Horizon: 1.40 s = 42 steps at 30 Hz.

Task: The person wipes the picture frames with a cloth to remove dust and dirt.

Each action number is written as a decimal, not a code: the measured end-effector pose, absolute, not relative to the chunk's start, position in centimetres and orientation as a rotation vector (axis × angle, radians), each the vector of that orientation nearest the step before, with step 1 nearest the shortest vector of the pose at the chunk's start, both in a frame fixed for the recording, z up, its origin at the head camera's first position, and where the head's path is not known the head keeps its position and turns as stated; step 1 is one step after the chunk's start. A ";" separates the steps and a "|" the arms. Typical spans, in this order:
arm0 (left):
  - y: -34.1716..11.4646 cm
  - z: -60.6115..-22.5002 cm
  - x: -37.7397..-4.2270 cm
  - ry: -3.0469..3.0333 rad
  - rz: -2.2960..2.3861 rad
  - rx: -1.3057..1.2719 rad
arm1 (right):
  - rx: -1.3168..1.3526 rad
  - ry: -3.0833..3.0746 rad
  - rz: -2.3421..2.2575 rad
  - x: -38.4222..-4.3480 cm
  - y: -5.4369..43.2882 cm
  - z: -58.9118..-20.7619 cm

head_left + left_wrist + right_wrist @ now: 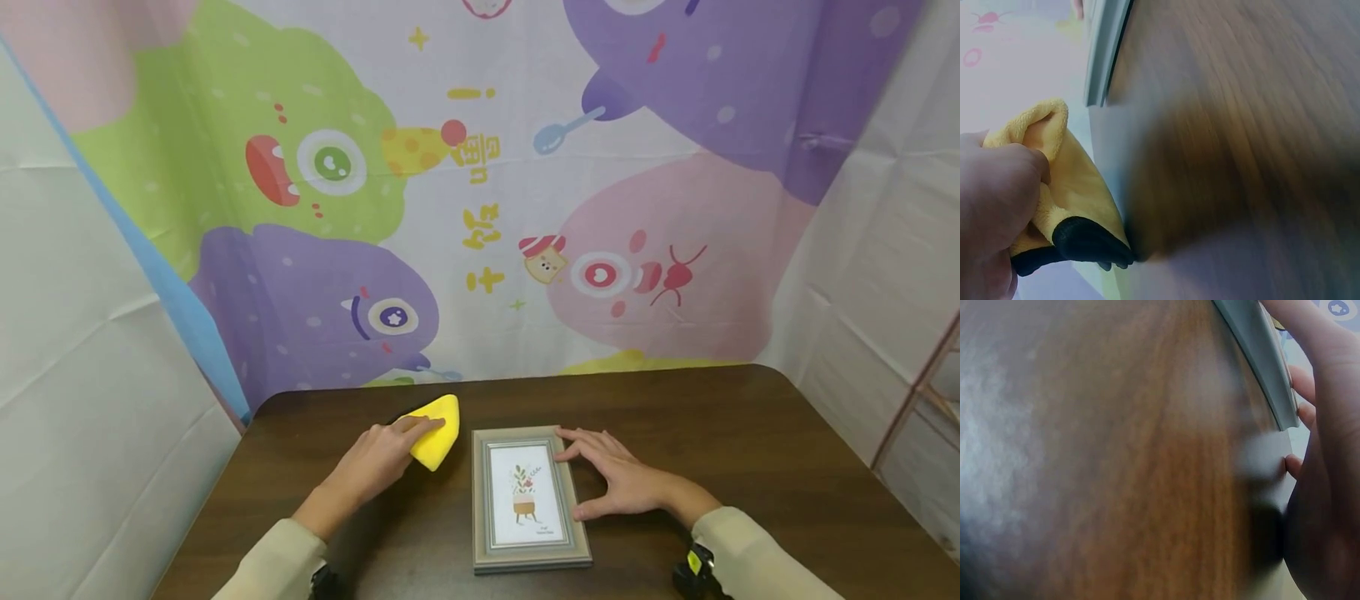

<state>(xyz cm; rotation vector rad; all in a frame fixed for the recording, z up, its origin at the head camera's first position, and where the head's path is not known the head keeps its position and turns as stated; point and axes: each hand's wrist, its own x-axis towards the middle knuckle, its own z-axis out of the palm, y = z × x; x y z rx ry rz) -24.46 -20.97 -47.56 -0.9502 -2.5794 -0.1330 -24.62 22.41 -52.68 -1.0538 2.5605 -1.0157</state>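
Observation:
In the head view a folded yellow cloth [444,429] is pinched in my left hand [375,458], just left of the picture frame. The left wrist view shows the cloth [1079,172] bunched at the fingers, with a black edge hanging at its lower end. The silver-beige picture frame [482,500] lies flat on the table, showing a print of a potted plant. My right hand [622,479] steadies its right side, fingertips near the far right corner and thumb lower on the same edge. Those fingers are spread, not wrapped around it.
The dark wooden table [712,450] extends around the frame on all sides. Behind it hangs a cartoon-printed cloth backdrop [517,333], with pale fabric [90,400] on the left. A thin rack [915,387] stands beyond the right edge.

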 end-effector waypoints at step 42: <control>-16.6 -48.3 -24.0 -2.765 -0.061 -1.080 | -1.039 2.570 -1.005 -24.6 22.4 -52.7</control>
